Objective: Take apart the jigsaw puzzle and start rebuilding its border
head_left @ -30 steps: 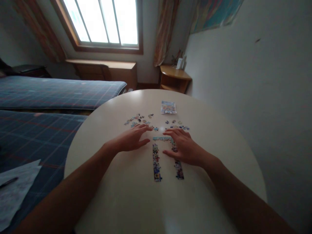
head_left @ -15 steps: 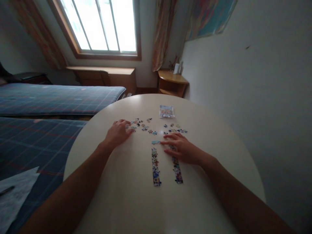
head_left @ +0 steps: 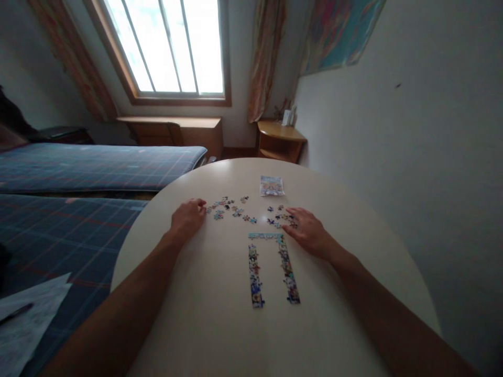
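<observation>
My right hand (head_left: 308, 230) lies over the right-hand cluster of loose jigsaw pieces (head_left: 275, 222), thumb and fingers apart and touching some of them. To the left, my left hand (head_left: 187, 219) rests on the table with loosely bent fingers, beside another scatter of jigsaw pieces (head_left: 237, 211); a small gap shows between thumb and fingertips. Nearer to me are joined puzzle strips: a left column (head_left: 254, 277), a right column (head_left: 289, 273) and a pale blue top strip (head_left: 265, 236). The top strip meets the right column; a small gap separates it from the left one.
A small picture packet (head_left: 271, 186) lies at the far side of the round white table (head_left: 212, 314). Plaid-covered beds (head_left: 78, 167) stand to the left, with papers (head_left: 31, 309) and a pen on the near one. A white wall (head_left: 393, 157) is to the right.
My right hand has moved right, from the top strip to the loose pieces, uncovering the strip and the right column. My left hand has drawn back slightly from its pieces. The view has tilted a little.
</observation>
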